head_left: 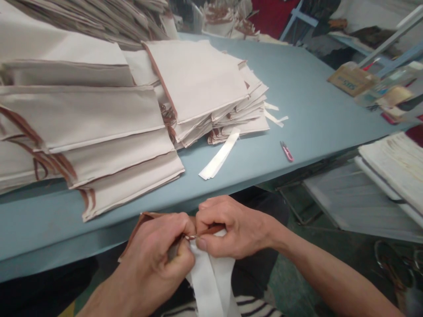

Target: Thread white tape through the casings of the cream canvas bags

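Observation:
Over my lap, at the front edge of the table, both hands grip a white fabric piece (211, 277) with brown trim along its upper edge. My left hand (158, 251) pinches the trimmed edge between thumb and bent fingers. Right beside it, my right hand (228, 229) is closed on the same edge, thumb pressed on the white cloth. A short stretch of seam shows between the two thumbs. White cloth hangs from the hands toward my striped top. Much of the piece behind the fingers is hidden.
Stacks of off-white fabric pieces (201, 79) with brown edging cover the table's left and middle. White strips (220, 154) lie in front of them. Pink-handled thread snips (286, 152) rest near the front edge of the blue-grey table (307, 97). A cardboard box (352, 79) stands at the right.

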Tool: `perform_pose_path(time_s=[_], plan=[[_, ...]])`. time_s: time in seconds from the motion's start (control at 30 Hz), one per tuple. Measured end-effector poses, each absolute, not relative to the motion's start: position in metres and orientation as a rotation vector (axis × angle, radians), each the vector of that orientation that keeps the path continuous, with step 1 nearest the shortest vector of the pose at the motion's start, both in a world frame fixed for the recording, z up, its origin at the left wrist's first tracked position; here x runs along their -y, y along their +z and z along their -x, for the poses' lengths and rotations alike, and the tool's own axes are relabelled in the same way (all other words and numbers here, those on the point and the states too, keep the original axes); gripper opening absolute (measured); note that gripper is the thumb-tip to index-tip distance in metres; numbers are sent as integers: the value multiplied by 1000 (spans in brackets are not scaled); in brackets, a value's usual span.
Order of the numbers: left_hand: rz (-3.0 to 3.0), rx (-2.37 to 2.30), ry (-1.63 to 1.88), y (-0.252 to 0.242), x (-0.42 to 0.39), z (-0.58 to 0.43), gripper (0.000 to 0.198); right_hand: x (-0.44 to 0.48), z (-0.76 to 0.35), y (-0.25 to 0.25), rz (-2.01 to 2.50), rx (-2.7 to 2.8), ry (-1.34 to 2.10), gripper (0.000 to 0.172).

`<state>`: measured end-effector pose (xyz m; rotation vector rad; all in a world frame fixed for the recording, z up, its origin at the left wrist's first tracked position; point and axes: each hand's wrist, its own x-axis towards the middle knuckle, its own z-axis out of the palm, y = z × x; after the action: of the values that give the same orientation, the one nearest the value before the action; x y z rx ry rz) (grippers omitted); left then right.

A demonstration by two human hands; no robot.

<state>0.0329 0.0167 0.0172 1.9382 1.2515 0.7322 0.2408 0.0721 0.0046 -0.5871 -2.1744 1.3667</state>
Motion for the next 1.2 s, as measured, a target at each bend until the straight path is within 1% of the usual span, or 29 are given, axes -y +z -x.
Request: perform_pose_path(time_s=[0.1, 0.2, 0.27, 0.33, 0.4, 0.43, 0.57, 0.63, 0.77, 0.9, 0.97, 1.03, 1.1, 1.13, 1.2], plan=[[-1655, -1194, 725, 16, -20, -39, 17, -71, -241, -7, 603, 1991, 1578, 26], [-1513, -1174, 762, 15, -22, -43, 18, -67, -245, -16, 673, 1890, 1657, 29], [-1568, -1205, 756, 16, -21, -43, 22, -64, -249, -15, 731, 1940, 1613, 27], [-1675, -1234, 744, 18, -20, -43, 26, -62, -253, -9, 799, 2050, 1514, 22], [-1786, -1246, 765, 22, -18, -43, 26, -62, -255, 0, 863, 2152, 1418, 17], [-1834, -1246, 783, 24, -18, -43, 24, -62, -255, 5, 885, 2183, 1390, 17], [-2025, -1259, 855, 25, -13, -42, 19, -65, -252, 14, 884, 2203, 1416, 25], [-2122, -1269, 868, 21, -10, -40, 21, -66, -250, 13, 866, 2187, 1454, 22], [-2263, -1224, 845, 10, -6, -34, 27, -68, -252, 8, 849, 2097, 1600, 19], [-2337, -1089, 871, 2, -7, -30, 34, -70, -253, 5, 759, 1861, 1919, 16], [-2374, -1063, 890, -2, -8, -28, 37, -68, -252, 1, 729, 1702, 2120, 23], [-2413, -1030, 891, -6, -8, -26, 39, -63, -250, -6, 699, 1498, 2289, 39], [-2432, -991, 896, -11, -8, -24, 39, -56, -247, -15, 686, 1316, 2363, 52], [-2432, -986, 903, -14, -8, -23, 39, -52, -247, -19, 695, 1255, 2368, 56], [-2418, -1004, 910, -17, -7, -23, 40, -46, -247, -23, 723, 1229, 2355, 56]])
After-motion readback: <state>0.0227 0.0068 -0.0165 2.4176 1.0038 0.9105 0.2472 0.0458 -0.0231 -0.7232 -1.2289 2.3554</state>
